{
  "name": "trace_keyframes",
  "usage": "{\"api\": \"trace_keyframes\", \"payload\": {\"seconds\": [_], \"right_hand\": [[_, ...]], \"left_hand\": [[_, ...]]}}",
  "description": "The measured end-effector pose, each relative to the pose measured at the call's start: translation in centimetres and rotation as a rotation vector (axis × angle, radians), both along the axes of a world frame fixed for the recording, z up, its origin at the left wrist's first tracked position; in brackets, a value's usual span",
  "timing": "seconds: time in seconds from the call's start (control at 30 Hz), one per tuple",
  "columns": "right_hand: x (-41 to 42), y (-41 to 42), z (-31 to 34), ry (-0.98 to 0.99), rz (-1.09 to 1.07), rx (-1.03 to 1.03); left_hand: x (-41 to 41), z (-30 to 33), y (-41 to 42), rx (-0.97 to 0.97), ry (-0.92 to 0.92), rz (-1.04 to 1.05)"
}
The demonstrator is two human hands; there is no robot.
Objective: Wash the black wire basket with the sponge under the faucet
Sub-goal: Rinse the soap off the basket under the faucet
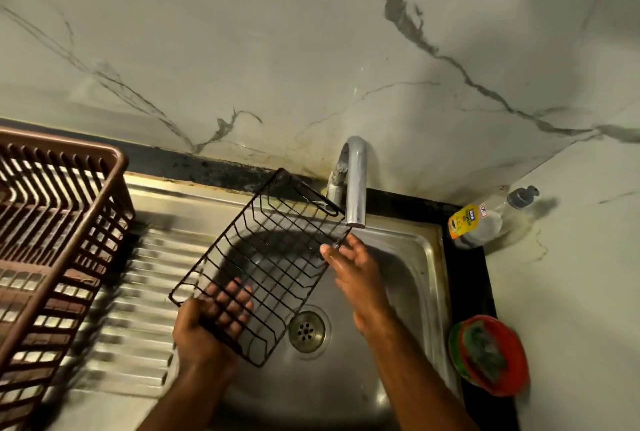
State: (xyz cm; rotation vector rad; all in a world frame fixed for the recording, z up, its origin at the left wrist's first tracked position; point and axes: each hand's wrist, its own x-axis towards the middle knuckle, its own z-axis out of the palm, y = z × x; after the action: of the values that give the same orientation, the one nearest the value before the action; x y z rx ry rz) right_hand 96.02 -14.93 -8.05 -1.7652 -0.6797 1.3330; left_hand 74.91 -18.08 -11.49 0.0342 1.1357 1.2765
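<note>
The black wire basket [266, 257] hangs tilted over the steel sink [422, 257], its far end near the faucet [356, 184]. My left hand [207, 323] grips its near corner, thumb over the rim and fingers showing through the wires underneath. My right hand [349, 264] is wet, with straight fingers touching the basket's right rim just below the spout. A green sponge [485, 354] lies in a red dish [512, 385] on the counter to the right of the sink. I see no water stream clearly.
A brown plastic dish rack [59, 240] stands on the ribbed drainboard [138, 309] at the left. A dish soap bottle [478, 222] lies in the corner behind the sink. The drain [306, 330] sits below the basket. Marble wall rises behind.
</note>
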Motion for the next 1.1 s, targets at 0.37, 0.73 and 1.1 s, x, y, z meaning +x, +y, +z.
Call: {"api": "trace_keyframes", "payload": {"seconds": [0.37, 0.73, 1.1], "right_hand": [[2.5, -2.0, -0.7, 0.518, 0.05, 0.203], [4.7, -1.3, 1.3, 0.088, 0.057, 0.231], [4.0, -1.4, -0.5, -0.081, 0.033, 0.174]], "left_hand": [[0.5, 1.2, -1.7, -0.432, -0.401, -0.426], [0.6, -0.1, 1.2, -0.141, 0.354, -0.698], [10.6, 6.3, 6.8, 0.439, 1.202, -0.967]]}}
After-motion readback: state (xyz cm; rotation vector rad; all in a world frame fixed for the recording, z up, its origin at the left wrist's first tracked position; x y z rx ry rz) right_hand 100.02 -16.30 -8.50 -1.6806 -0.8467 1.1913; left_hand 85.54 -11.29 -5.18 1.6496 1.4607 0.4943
